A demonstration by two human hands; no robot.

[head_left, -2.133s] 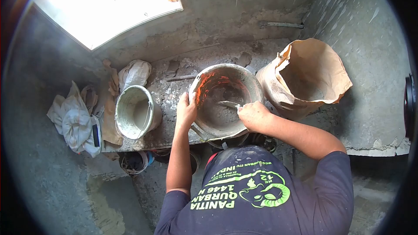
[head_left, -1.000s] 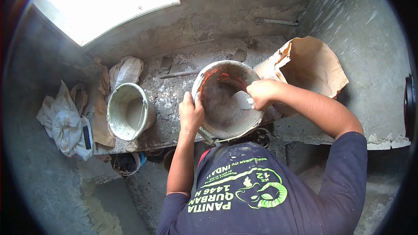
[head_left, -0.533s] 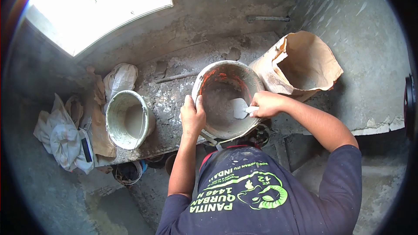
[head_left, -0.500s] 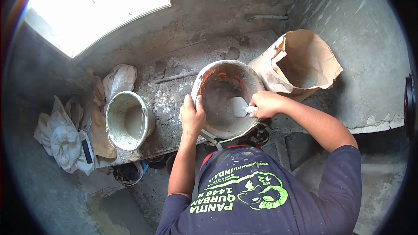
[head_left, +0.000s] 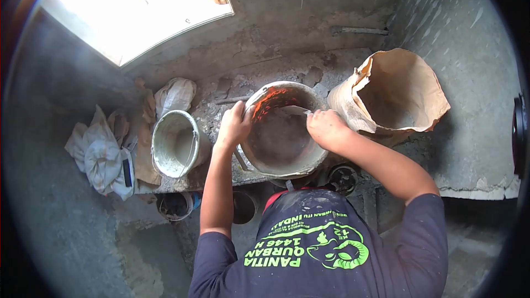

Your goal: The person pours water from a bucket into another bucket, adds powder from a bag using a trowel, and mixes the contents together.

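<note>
A large bucket (head_left: 319, 160) with orange smears on its inner wall holds grey powdery material. My left hand (head_left: 234, 127) grips its rim at the left side, fingers wrapped over the edge. Over the right part of the bucket, my right hand (head_left: 327, 128) is closed round the handle of a trowel (head_left: 294, 110), whose pale blade lies inside near the far wall, seen nearly edge-on. An open brown paper sack (head_left: 348, 99) stands just right of the bucket.
A smaller pale bucket (head_left: 161, 157) with a wire handle stands at the left. White crumpled sacks (head_left: 102, 163) lie at the far left, another (head_left: 176, 96) behind the small bucket. Containers sit below the ledge (head_left: 265, 66). A bright window (head_left: 138, 11) is at upper left.
The trowel has moved from the bucket's right side up towards its far wall, and my right hand has turned with it. My left hand still grips the rim. The whole view has shifted slightly.
</note>
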